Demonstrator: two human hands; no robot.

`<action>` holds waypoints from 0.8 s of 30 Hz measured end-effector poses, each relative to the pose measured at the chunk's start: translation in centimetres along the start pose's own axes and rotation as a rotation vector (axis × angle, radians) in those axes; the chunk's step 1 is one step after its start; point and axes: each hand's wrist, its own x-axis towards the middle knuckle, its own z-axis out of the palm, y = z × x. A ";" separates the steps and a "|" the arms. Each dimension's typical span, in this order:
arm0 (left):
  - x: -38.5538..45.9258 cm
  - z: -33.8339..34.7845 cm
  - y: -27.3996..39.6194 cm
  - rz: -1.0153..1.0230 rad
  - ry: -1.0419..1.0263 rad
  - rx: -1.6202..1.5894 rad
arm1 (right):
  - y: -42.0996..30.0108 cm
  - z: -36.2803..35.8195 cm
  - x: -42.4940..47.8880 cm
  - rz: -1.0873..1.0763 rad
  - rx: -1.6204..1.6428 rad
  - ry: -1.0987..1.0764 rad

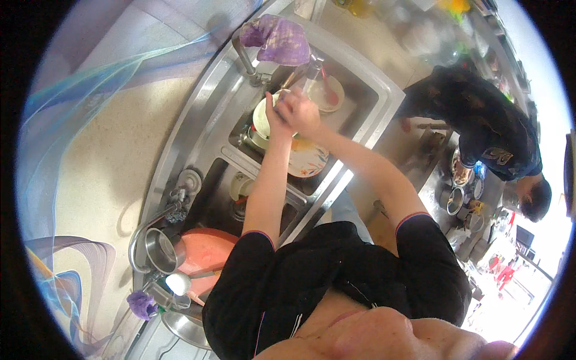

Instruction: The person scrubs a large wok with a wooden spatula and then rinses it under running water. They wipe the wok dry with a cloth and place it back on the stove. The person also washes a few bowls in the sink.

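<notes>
My left hand (278,118) and my right hand (300,113) are pressed together over the left part of a stainless steel sink basin (360,105). The right fingers lie across the left palm; a small dark patch shows between them, too blurred to name. Below the hands is a white bowl (261,118), partly hidden by them. A floral plate (310,163) lies nearer to me, under my right wrist. Just beyond my right hand, the tap spout (315,65) points down, with a purple cloth (281,40) draped over its neck. A pale bowl (337,86) with a red spoon (332,96) stands beside it.
The second basin (207,198) holds a white dish (240,185). A steel pot (161,252), an orange-pink basin (209,249) and a purple scrubber (141,305) sit at lower left. At right, a person in black (481,112) bends over a counter with several dishes.
</notes>
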 end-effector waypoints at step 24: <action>0.7 -1.4 0.8 -0.035 0.223 0.117 | 0.6 -1.3 0.1 0.256 0.337 -0.227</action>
